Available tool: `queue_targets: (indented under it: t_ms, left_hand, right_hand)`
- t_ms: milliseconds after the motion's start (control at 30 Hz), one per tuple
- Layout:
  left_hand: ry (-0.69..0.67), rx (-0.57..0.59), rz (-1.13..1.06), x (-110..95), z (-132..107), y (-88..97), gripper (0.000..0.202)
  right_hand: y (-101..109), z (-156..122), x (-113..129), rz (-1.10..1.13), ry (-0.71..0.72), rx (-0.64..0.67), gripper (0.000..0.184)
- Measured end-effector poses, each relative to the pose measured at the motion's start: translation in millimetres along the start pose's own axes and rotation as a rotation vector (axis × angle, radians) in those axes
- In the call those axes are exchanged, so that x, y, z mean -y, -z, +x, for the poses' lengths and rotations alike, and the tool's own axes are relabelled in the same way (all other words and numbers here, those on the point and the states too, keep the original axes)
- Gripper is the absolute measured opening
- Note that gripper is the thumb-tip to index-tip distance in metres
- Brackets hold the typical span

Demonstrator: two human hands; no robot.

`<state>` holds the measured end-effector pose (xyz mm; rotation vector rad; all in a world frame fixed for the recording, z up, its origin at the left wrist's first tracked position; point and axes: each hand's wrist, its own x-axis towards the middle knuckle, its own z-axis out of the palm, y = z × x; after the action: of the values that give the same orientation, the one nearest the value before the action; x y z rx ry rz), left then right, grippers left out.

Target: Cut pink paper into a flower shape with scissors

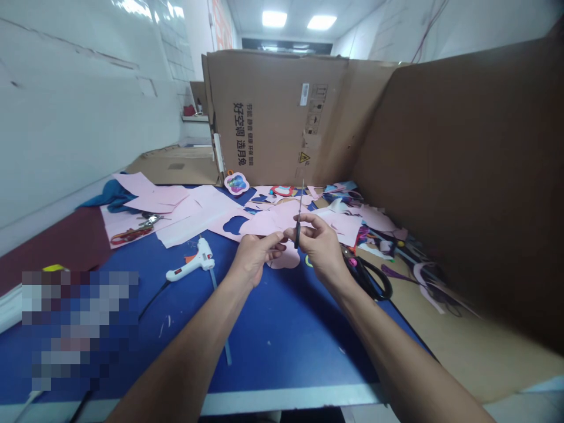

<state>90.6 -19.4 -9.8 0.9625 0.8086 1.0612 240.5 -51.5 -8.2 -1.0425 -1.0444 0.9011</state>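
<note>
fingers (311, 219) on thin-bladed, black-handled scissors (298, 230)

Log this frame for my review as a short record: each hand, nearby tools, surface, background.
Left hand: appears to pinch scalloped pink paper; exact contact partly hidden
Right hand: holds small scissors, blades pointing away from the person
Nearby tools: white glue gun, lying left of the left hand; larger black-handled scissors beside the right forearm
Surface: blue tabletop
Background: upright printed cardboard
</note>
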Motion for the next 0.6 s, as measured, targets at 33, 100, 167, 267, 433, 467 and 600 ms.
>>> queue_targets:
  t_ms: [33, 100, 167, 267, 433, 467, 600]
  left_hand:
    - [0.004, 0.006, -0.002, -1, 0, 0.5, 0.028]
    - [0.016, 0.032, -0.010, -2, 0, 1.5, 0.028]
    - [0.023, 0.053, -0.017, -3, -1, 2.2, 0.028]
    - [0.019, 0.048, -0.020, -3, -2, 2.4, 0.025]
    - [-0.031, -0.031, -0.067, -5, -1, 2.3, 0.022]
    - [-0.042, -0.055, -0.089, -7, 0, 2.8, 0.021]
    - [-0.073, -0.138, -0.171, -13, 3, 6.2, 0.022]
  right_hand:
    - [0, 0, 0, 0.002, 0.001, 0.003, 0.054]
    - [1, 0, 0, 0.006, 0.000, 0.008, 0.054]
    - [1, 0, -1, 0.004, -0.005, 0.011, 0.054]
    - [1, 0, -1, -0.013, -0.012, 0.009, 0.055]
    - [4, 1, 1, -0.011, -0.019, 0.022, 0.052]
    - [4, 1, 0, -0.009, -0.029, 0.031, 0.051]
    - [4, -1, -4, -0.040, -0.086, 0.140, 0.047]
